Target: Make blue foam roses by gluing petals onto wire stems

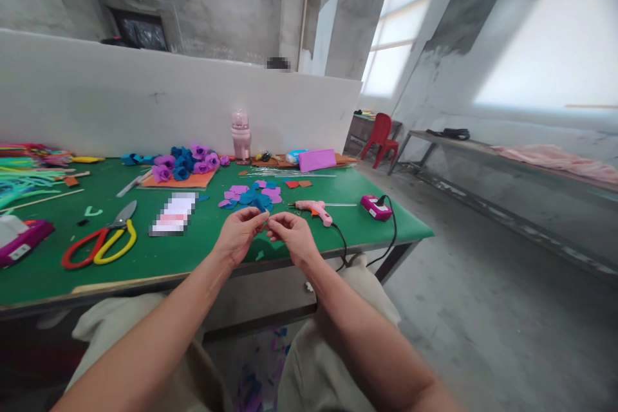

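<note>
Close together at the table's front edge, my left hand (243, 232) and my right hand (291, 235) meet at the fingertips. Both are closed in a pinch. A small blue paper piece (261, 204) shows at the fingertips of my left hand. Whatever my right fingers pinch is too small to make out. Just beyond my hands lie purple and blue paper petals (236, 192). A pink glue gun (313, 209) rests on its side to the right of them, with a clear glue stick in its back.
On the green table (232, 244) are large scissors (113, 232), a phone, finished paper flowers (183, 163), a pink bottle (241, 138) and a power socket (376, 207) with a black cable. A white partition (183, 96) stands behind. Paper scraps lie on the floor.
</note>
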Tool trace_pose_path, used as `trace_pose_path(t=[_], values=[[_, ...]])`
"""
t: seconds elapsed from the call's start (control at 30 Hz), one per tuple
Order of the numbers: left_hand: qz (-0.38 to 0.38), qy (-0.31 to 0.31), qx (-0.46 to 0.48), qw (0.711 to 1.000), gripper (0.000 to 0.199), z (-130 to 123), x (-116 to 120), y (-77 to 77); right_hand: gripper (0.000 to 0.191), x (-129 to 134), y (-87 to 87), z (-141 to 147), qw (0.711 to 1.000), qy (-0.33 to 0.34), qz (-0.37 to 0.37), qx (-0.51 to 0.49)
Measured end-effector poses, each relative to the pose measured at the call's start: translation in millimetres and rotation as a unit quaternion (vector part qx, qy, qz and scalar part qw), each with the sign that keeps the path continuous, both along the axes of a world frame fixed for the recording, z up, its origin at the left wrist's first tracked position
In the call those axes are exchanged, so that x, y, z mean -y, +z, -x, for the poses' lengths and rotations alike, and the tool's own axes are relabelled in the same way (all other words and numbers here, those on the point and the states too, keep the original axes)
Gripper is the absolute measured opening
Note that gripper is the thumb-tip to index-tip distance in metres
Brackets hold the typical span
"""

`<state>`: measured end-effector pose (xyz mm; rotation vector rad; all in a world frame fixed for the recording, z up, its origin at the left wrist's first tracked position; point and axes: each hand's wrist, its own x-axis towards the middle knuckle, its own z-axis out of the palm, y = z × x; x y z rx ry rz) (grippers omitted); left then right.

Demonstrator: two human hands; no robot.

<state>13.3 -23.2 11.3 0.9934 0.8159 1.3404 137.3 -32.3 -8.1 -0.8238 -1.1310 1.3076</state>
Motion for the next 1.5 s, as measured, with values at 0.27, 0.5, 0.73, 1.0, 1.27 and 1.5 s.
trace_pose_path(t=[0.27, 0.5, 0.73, 1.0, 1.27, 1.5], values=[[0.001, -0.061, -0.012, 0.998, 0.021, 4, 3, 4.3, 0.031, 3, 4.3, -3, 0.988, 0.104, 0.082, -0.080], [0.017, -0.040, 0.021, 0.999, 0.026, 3, 4, 5.5, 0.031, 2, 1.0, -6, 0.978, 0.167, 0.107, -0.071], [0.022, -0.077, 0.033, 0.996, 0.027, 5, 7, 8.2, 0.027, 2, -1.7, -7, 0.965, 0.215, 0.123, -0.087], [0.022, -0.090, 0.021, 0.995, 0.027, 6, 8, 6.1, 0.023, 3, -3.5, -4, 0.964, 0.222, 0.117, -0.091], [0.019, -0.134, -0.014, 0.991, 0.032, 14, 6, 7.0, 0.026, 0, -6.1, -1, 0.956, 0.222, 0.140, -0.133], [0.030, -0.112, -0.038, 0.993, 0.027, 19, 9, 8.8, 0.026, -1, -9.0, 4, 0.956, 0.217, 0.150, -0.125]])
